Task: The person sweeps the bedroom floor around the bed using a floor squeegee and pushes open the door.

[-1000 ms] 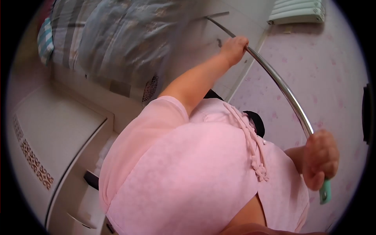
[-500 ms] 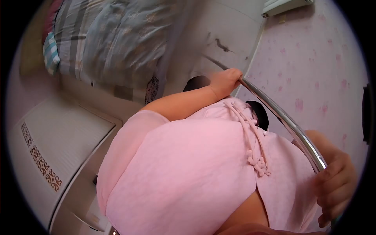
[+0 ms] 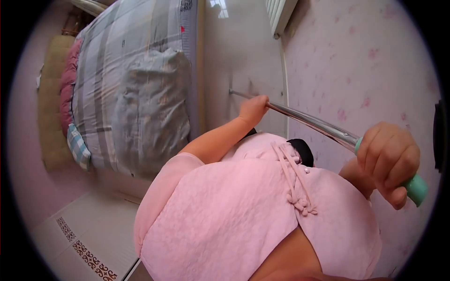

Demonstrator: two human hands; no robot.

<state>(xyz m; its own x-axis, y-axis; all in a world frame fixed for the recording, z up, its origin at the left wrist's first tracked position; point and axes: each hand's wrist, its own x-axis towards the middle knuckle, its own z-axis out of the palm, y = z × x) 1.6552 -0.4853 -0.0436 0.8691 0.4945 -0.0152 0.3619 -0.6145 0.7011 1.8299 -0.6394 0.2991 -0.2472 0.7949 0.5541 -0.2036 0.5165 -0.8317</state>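
A shiny metal pole (image 3: 314, 122) with a green grip (image 3: 416, 189) slants across in front of my body. My left hand (image 3: 254, 110) is closed around its lower part. Higher up, my right hand (image 3: 390, 157) wraps around the green grip, whose rounded end sticks out below the fist. The pole's thin far end reaches down towards the pale floor (image 3: 218, 51). What is fixed to that end is too small and blurred to make out.
To the left stands a bed (image 3: 103, 75) with checked bedding and a crumpled grey pillow (image 3: 152, 110). A white radiator (image 3: 280, 16) is mounted on the pink flowered wall (image 3: 351, 61) at right. A white cabinet with a brown pattern (image 3: 89, 253) is at lower left.
My right hand and the grip end have risen in view, so the green grip now shows. The pole lies flatter, my left hand sits slightly lower and further left, and the view has shifted.
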